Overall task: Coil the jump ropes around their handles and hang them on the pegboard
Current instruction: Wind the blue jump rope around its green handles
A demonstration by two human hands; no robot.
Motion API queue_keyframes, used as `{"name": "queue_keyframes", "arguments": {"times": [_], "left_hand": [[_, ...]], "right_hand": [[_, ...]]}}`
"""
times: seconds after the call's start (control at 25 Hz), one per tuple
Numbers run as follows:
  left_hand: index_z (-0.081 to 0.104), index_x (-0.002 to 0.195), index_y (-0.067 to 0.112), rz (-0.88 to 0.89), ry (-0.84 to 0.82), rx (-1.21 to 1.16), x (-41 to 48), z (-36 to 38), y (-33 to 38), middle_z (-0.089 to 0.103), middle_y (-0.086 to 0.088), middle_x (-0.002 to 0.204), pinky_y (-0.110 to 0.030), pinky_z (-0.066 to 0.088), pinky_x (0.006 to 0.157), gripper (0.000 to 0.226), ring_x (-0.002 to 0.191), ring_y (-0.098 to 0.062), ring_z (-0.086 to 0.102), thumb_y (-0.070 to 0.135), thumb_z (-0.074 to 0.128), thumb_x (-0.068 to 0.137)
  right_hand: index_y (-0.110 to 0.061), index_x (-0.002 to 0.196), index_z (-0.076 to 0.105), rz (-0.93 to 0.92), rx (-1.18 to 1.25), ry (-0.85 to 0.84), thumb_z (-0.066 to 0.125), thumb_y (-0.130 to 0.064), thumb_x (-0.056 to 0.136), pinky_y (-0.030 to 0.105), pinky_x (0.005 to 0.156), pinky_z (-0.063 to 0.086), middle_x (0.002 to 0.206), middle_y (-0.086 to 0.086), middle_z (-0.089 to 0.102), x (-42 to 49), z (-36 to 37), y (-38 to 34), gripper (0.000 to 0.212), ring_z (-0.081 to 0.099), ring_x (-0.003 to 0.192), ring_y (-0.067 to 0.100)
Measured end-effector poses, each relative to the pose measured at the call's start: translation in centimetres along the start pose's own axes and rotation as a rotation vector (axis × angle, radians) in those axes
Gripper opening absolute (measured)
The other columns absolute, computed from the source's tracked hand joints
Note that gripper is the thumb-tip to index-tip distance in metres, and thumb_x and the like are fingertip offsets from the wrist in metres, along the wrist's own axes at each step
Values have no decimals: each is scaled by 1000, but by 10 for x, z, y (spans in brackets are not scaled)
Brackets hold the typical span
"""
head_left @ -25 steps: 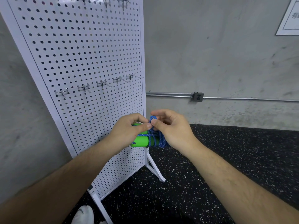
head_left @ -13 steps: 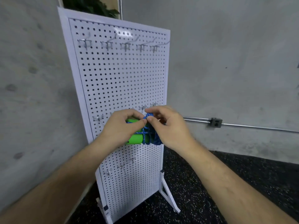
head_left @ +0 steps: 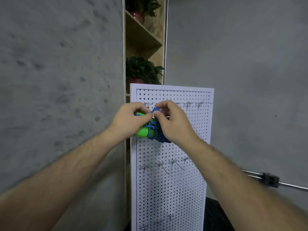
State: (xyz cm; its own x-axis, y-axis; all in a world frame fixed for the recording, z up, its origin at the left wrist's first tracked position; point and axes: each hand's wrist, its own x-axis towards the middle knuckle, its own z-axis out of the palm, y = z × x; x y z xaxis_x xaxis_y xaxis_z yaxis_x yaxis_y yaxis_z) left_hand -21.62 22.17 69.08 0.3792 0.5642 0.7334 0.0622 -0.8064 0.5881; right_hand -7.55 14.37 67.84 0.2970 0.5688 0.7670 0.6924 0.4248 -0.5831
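My left hand (head_left: 131, 121) grips the coiled jump rope (head_left: 152, 129); my right hand (head_left: 171, 121) pinches its loop, unhung, before the pegboard (head_left: 171, 172).

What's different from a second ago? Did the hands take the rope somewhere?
The hands lifted the coiled rope up the pegboard, from below the middle hooks to the top hooks. Nothing was let go: the left hand still grips the green handles, and the right hand still pinches a loop of the rope.
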Motion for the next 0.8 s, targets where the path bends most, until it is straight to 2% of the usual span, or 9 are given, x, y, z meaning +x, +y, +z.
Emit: {"name": "queue_keyframes", "arguments": {"times": [0.16,0.28,0.4,0.48,0.6,0.72,0.8], "left_hand": [[75,78,16,-7,22,65,21,-8,4,69,8,77,-12,47,61,8,62,6,59,17,79,84],[73,73,20,44,40,102,32,-12,10,69,6,79,-10,44,60,12,65,5,59,18,79,83],[75,76,15,65,34,105,41,-12,13,72,1,90,-23,52,72,7,82,-12,67,15,78,82],[75,77,16,13,12,64,42,-11,14,75,4,91,-28,57,75,7,83,-19,71,12,76,83],[76,78,16,-1,6,54,42,-11,14,76,8,90,-22,59,69,7,79,-12,72,12,76,84],[76,81,15,40,5,124,43,-14,15,75,9,88,-16,54,66,3,78,-4,69,15,76,84],[76,81,15,70,1,145,44,-15,17,73,8,83,-14,52,64,2,73,0,65,15,76,83]], "right_hand": [[-23,108,63,29,42,50,63,-22,97,22,78,54,98,-6,66,19,9,1,11,62,84,1],[-22,111,63,14,54,90,62,-23,98,26,78,57,101,-7,66,28,9,-2,13,63,87,3],[-22,112,63,16,64,111,62,-24,99,23,75,56,102,-10,66,33,8,-3,14,64,88,3],[-22,112,64,31,66,108,62,-23,99,19,73,55,101,-11,66,34,9,-3,13,64,89,3],[-22,110,65,65,112,98,64,-21,98,16,74,55,99,-12,67,35,8,-3,12,65,90,2],[-24,107,65,71,152,101,64,-20,98,12,74,53,98,-11,68,35,7,-4,10,65,91,2],[-24,108,64,64,175,100,63,-19,99,15,77,55,100,-9,68,34,7,-5,10,65,93,3]]}}
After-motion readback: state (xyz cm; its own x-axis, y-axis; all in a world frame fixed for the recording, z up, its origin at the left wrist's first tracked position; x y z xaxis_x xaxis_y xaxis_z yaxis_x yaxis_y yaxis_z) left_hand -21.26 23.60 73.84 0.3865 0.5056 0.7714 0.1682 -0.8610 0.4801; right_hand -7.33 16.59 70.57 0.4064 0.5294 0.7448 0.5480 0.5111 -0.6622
